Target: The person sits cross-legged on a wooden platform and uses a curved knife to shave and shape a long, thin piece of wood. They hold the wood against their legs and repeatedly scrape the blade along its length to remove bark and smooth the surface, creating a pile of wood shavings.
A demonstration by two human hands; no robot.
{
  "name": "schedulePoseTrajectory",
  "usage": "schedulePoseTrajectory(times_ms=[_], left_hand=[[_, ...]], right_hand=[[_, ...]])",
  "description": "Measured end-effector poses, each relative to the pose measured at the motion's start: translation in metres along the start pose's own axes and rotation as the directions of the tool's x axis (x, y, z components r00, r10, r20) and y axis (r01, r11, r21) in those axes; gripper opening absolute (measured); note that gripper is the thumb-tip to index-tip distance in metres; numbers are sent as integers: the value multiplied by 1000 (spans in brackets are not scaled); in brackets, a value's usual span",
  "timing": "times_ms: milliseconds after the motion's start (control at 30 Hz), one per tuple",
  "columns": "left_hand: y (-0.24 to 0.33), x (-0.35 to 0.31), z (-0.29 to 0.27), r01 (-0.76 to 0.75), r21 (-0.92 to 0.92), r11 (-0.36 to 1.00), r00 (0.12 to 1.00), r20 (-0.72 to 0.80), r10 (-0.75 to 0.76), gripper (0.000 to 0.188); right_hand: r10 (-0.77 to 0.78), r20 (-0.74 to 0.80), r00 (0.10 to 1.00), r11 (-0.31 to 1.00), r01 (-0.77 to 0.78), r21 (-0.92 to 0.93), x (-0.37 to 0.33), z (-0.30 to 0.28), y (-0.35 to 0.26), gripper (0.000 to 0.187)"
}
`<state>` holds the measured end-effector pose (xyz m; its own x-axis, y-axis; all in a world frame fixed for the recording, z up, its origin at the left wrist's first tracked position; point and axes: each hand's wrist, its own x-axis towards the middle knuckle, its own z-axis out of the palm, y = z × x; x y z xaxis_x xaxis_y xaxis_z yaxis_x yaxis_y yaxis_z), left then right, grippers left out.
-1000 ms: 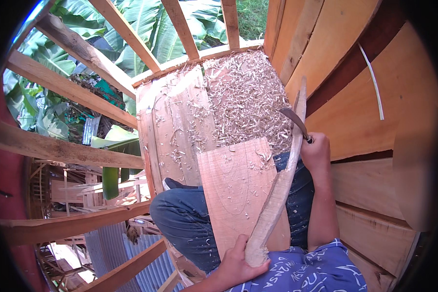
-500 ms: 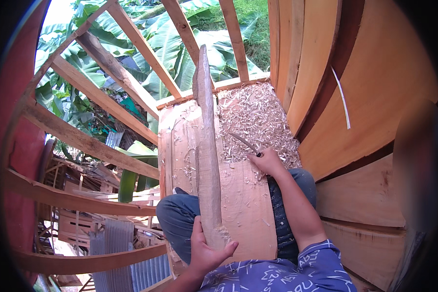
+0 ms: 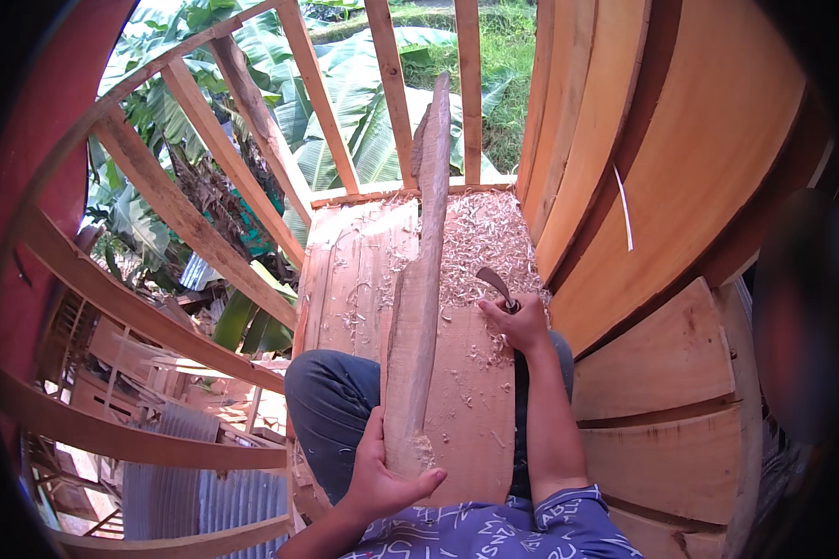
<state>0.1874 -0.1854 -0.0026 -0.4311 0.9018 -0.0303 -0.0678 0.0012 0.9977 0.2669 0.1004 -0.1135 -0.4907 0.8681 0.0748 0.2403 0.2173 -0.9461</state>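
My left hand (image 3: 388,480) grips the near end of a long, roughly hewn piece of wood (image 3: 416,335), its thumb lying across the broken-looking butt. The wood rises away from me, narrowing to a blunt point at the far end, with a step in its left side. To the right of it, my right hand (image 3: 524,324) is closed around the handle of a curved knife (image 3: 490,277). Its hooked blade points up and to the left, apart from the wood. Pale shavings (image 3: 489,233) lie thick on the boards beyond the knife.
I sit on a plank floor (image 3: 471,401), knees either side of the wood. A slatted wooden railing (image 3: 186,205) runs along the left and far sides, with banana leaves (image 3: 364,121) beyond. Curving board walls (image 3: 662,177) stand close on my right. Corrugated metal sheets (image 3: 205,498) lie below left.
The wood has shifted right in view and turned, showing more of its stepped left side. My right hand has rotated the knife, so its blade now points more upward. Both grips stay the same.
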Motion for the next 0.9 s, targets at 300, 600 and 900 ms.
schedulePoseTrajectory(times_ms=[300, 600, 900], left_hand=[[-46, 41, -49, -12, 177, 984, 983, -180, 45, 61], [-71, 71, -75, 26, 111, 993, 958, -287, 6, 60], [-63, 91, -72, 155, -112, 981, 988, 1, -156, 66]], right_hand=[[-178, 25, 984, 974, 179, -136, 9, 17, 2, 28], [56, 215, 975, 997, -67, 45, 27, 47, 11, 25], [-178, -238, 955, 980, 151, -127, 22, 31, 35, 24]])
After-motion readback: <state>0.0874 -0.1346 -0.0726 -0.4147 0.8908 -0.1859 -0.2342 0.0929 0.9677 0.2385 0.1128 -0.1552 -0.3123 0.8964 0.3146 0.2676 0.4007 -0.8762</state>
